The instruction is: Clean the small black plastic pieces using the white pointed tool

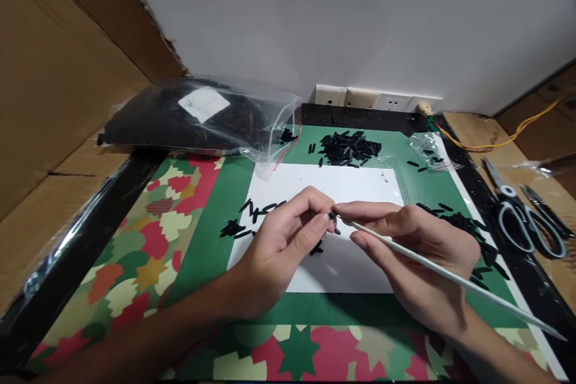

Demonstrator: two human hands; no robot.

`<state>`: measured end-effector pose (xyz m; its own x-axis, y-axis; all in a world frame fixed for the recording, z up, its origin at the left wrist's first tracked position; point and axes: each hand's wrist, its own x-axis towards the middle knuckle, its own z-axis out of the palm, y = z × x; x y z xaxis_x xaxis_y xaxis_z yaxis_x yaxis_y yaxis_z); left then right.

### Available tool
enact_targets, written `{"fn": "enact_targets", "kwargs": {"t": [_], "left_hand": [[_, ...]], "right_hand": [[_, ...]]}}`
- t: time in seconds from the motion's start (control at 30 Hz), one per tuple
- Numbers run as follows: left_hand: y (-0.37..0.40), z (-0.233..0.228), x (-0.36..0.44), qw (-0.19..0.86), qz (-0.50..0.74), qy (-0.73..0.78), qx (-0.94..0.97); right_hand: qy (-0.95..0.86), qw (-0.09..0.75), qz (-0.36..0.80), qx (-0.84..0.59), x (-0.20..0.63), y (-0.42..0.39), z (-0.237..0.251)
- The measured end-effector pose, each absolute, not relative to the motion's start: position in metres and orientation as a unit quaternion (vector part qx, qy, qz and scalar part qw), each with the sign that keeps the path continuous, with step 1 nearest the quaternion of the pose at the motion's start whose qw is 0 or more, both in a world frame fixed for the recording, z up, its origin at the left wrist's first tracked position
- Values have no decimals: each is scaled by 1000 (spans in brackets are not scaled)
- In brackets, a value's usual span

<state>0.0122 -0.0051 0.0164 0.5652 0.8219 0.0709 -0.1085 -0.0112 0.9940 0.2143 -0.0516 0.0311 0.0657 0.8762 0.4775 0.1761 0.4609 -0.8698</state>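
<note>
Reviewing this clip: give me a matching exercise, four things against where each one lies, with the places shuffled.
Things:
1. scissors
2. clear bag of black parts
3. white sheet
4. thin white rod

Places:
A. far left, on cardboard
B. in the right hand
C. far right, on the black border
D. middle of the green mat, under both hands

Pairs: 1-C, 2-A, 3-D, 4-B

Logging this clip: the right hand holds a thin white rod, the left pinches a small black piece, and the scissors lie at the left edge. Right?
Not quite. In the head view the scissors lie at the right edge. The right hand does hold the white rod, and the left hand pinches the black piece.
</note>
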Motion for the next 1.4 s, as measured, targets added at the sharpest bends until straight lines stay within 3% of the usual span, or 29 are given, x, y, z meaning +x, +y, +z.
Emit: {"fn": "enact_targets", "kwargs": {"t": [0.33,0.63,0.9,1.2,1.4], "left_hand": [[-5,16,14,611,378,274,639],[-2,17,11,625,359,277,636],[5,11,16,629,371,303,613],[14,15,19,749,316,316,490],[14,19,20,744,315,300,507]], "right_hand": [[-632,589,298,-407,219,-48,34],[-719,537,244,-367,229,-45,35],[-795,495,4,-350,224,-41,7],[-800,454,-103,-379,213,-43,-1],[-817,413,-189,-357,216,-40,10]]}}
